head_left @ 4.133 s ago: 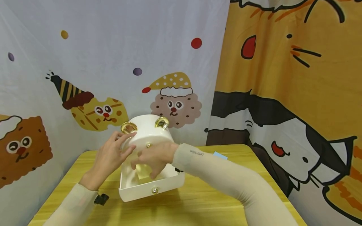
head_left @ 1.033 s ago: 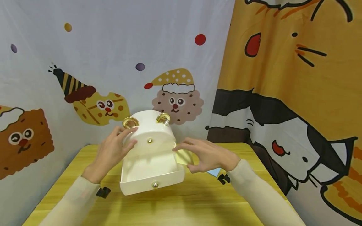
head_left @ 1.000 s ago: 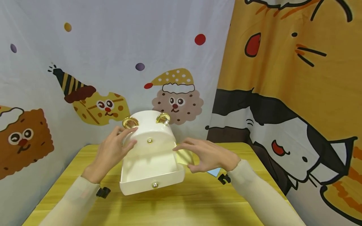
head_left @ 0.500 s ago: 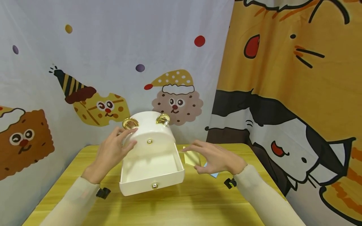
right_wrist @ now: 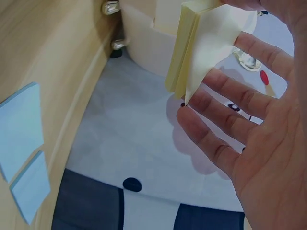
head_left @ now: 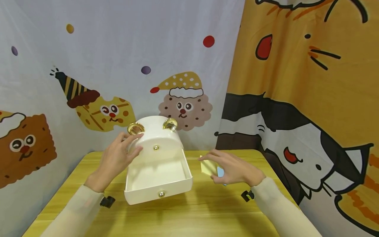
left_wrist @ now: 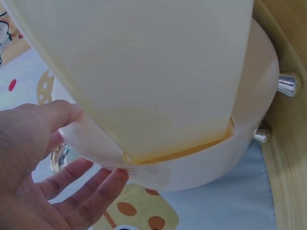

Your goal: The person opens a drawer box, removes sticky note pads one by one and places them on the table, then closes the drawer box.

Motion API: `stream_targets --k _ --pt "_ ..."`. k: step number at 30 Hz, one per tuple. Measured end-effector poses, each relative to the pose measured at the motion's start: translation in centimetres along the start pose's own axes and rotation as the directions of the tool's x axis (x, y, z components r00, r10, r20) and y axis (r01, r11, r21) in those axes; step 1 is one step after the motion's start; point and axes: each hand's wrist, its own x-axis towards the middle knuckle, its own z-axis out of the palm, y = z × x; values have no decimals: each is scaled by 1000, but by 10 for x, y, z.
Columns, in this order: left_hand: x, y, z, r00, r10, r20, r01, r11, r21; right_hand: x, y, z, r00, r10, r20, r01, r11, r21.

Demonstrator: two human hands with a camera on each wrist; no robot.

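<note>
A white drawer box (head_left: 161,140) with gold ring-shaped ears stands on the table, its lower drawer (head_left: 146,196) pulled out and nothing showing inside. My left hand (head_left: 113,161) holds the box's upper left side; in the left wrist view, thumb and fingers lie on either side of its rounded edge. To the right of the drawer, my right hand (head_left: 237,168) pinches a pad of yellow sticky notes (right_wrist: 184,52) between thumb and fingers, its sheets slightly fanned. Light blue sticky notes (head_left: 220,171) are partly hidden behind this hand.
In the right wrist view, two light blue pads (right_wrist: 21,127) lie side by side on the wooden table (head_left: 165,220). A printed cartoon curtain (head_left: 177,39) hangs close behind the table. Gold knobs (head_left: 161,194) stick out from the drawer fronts.
My right hand has gone from inside the drawer out to the right, carrying the yellow sticky notes past the drawer's side. The left hand keeps its place on the box.
</note>
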Motion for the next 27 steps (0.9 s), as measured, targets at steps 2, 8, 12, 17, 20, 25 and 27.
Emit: stream_targets --k 2,8,12,17,20,25,27 --pt "0 0 0 1000 -2 1 2 1000 0 -3 3 1 1000 6 -4 -6 1000 -1" --pt "-1 -1 -1 1000 -8 4 8 1000 -4 -11 12 3 1000 28 -14 -28 1000 4" --pt "-1 -1 0 1000 -3 6 3 1000 -3 -16 17 5 999 49 -19 -49 999 -6" --pt "-2 -2 0 1000 -10 12 10 1000 -5 -21 21 6 998 64 -28 -64 998 4" --pt "-2 -2 -1 1000 -14 14 14 1000 -2 -24 24 7 997 68 -30 -67 998 5" --pt "-1 -2 0 1000 -10 10 10 1000 4 -30 31 9 994 106 -25 -106 994 -2" --pt "-2 -2 0 1000 -10 12 10 1000 1 -33 34 11 993 118 -27 -118 993 -10"
